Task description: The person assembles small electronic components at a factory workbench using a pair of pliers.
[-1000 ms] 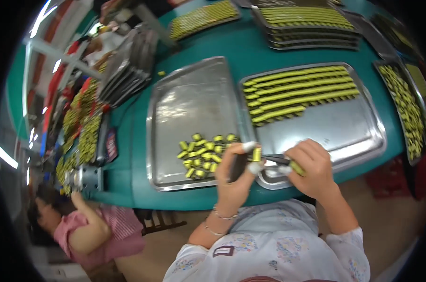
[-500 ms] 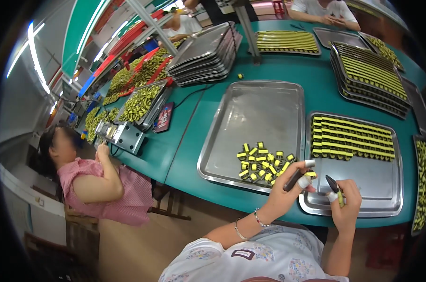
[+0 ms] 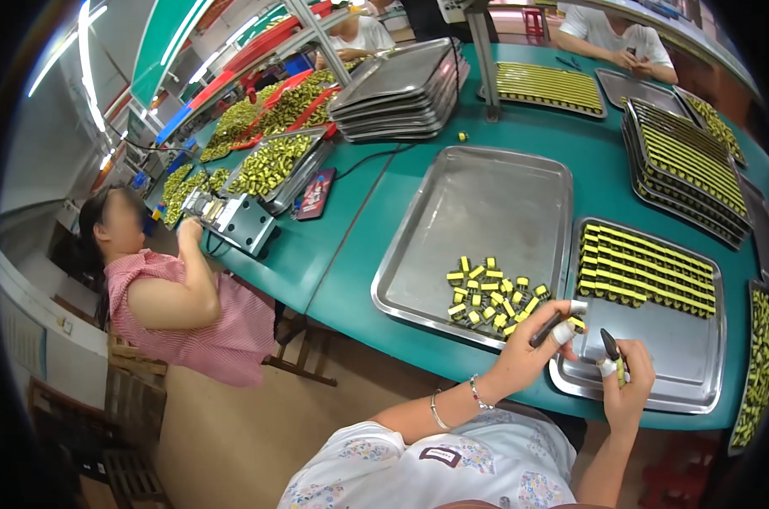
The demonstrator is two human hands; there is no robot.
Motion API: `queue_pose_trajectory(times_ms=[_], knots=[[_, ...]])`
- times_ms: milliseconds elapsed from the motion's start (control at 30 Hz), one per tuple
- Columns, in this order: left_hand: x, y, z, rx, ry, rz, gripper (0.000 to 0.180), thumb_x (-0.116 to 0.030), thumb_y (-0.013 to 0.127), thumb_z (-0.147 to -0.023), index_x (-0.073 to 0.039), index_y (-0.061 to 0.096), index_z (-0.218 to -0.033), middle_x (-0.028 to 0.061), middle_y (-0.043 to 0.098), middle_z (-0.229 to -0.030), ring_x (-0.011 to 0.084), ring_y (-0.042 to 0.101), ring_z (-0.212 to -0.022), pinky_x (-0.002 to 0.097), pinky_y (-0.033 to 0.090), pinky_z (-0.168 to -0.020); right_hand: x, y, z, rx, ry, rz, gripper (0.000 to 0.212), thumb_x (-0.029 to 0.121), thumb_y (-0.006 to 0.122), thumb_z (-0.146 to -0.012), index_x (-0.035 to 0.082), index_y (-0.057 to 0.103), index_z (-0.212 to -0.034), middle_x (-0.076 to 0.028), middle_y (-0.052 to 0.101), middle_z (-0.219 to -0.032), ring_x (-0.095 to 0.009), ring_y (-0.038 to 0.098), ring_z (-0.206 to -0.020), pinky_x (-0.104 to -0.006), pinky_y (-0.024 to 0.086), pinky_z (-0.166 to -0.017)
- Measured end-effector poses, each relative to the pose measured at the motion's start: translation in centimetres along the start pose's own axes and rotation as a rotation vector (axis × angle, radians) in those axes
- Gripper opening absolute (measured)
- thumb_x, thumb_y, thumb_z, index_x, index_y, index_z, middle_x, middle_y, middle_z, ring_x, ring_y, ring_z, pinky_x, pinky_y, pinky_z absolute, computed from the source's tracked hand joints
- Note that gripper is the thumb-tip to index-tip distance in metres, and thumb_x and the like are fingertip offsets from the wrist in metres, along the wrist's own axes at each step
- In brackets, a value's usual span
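Yellow part (image 3: 576, 324) pinched by left hand (image 3: 527, 346), dark object (image 3: 545, 330) half hidden there, tool (image 3: 609, 343) gripped, partly covered by right hand (image 3: 631, 383)

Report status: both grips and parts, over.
Left grip: pinching a yellow-black part, dark object also held. Right grip: holding black-tipped tool, tip apart from part. Loose parts on left tray; rows on right tray.

tube lights (image 3: 86, 68) glow at upper left above a grey wall (image 3: 41, 161); green counter (image 3: 359, 280) across the middle, tan floor (image 3: 206, 416) below, red stool (image 3: 533, 23) at the top.
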State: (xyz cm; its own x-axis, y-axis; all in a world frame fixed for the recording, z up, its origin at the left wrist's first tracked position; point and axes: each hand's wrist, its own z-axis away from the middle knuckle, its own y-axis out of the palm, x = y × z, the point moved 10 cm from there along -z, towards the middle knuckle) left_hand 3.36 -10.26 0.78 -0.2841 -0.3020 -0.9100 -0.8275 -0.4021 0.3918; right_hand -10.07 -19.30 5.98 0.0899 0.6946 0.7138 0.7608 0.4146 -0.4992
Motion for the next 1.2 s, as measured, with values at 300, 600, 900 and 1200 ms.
queue_pose_trajectory(times_ms=[300, 600, 900, 1200], knots=[[-1.3, -1.9, -0.2, -0.146, -0.003, -0.052, 0.032, -0.019, 0.051, -0.097, 0.003, 0.049, -0.120, 0.0163, 0.062, -0.102, 0.0156, 0.062, -0.073, 0.0328, 0.057, -0.072, 1.1, 1.7, -1.7, 0.118, -0.129, -0.030, 0.030, 0.003, 0.058, -0.060, -0.002, 0.060, -0.089, -0.014, 0.059, -0.081, -0.032, 0.056, -0.076, -0.0376, 0.046, -0.069], [-0.4, -0.3, -0.4, -0.083, -0.037, -0.113, 0.031, -0.021, 0.052, -0.097, 0.004, 0.052, -0.114, 0.0064, 0.058, -0.086, 0.0136, 0.062, -0.072, 0.0247, 0.050, -0.066, 0.6, 0.7, -1.7, 0.114, -0.141, -0.007, 0.032, 0.003, 0.059, -0.059, 0.001, 0.063, -0.090, -0.011, 0.061, -0.084, -0.029, 0.057, -0.077, -0.0370, 0.046, -0.071], [-0.9, -0.1, -0.3, -0.038, -0.024, -0.155, 0.031, -0.023, 0.052, -0.097, 0.004, 0.054, -0.112, 0.0059, 0.059, -0.082, 0.0118, 0.060, -0.070, 0.0230, 0.047, -0.064, 1.6, 1.1, -1.3, 0.137, -0.264, 0.120, 0.027, 0.007, 0.069, -0.060, 0.006, 0.064, -0.086, -0.004, 0.059, -0.080, -0.024, 0.057, -0.073, -0.0345, 0.047, -0.066], [-0.8, -0.3, -0.6, -0.062, -0.034, -0.047, 0.030, -0.021, 0.053, -0.096, 0.004, 0.053, -0.113, 0.0084, 0.060, -0.088, 0.0105, 0.057, -0.070, 0.0248, 0.049, -0.066, 1.2, 1.0, -1.5, 0.059, -0.208, 0.022, 0.031, 0.003, 0.064, -0.055, 0.001, 0.063, -0.086, -0.009, 0.059, -0.078, -0.028, 0.056, -0.071, -0.0361, 0.045, -0.064]])
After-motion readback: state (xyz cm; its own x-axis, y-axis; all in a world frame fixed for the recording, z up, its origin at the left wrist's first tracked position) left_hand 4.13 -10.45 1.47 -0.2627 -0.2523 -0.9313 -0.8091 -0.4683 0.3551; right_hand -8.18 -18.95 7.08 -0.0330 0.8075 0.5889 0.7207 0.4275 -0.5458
